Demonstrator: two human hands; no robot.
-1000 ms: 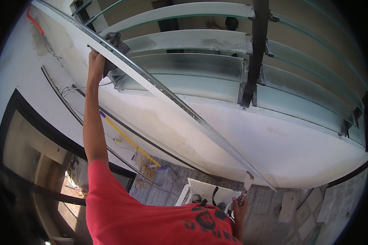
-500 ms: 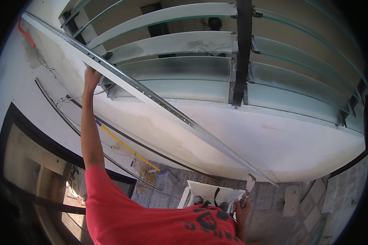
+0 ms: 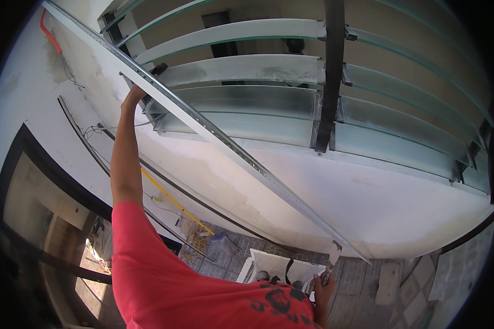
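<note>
Metal, long and pale: a channel strip (image 3: pixel 214 131) slants across a white wall beneath glass louvres (image 3: pixel 247 68). The left hand (image 3: pixel 134 94), raised overhead, grips the strip. The right hand (image 3: pixel 325 285), low down, clasps a scraper (image 3: pixel 332 256) near the strip's lower end.

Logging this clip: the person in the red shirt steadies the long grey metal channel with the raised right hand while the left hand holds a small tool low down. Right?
Hands swapped. In the head view, the raised left hand steadies the long grey metal channel; the right hand holds the small tool low down.
</note>
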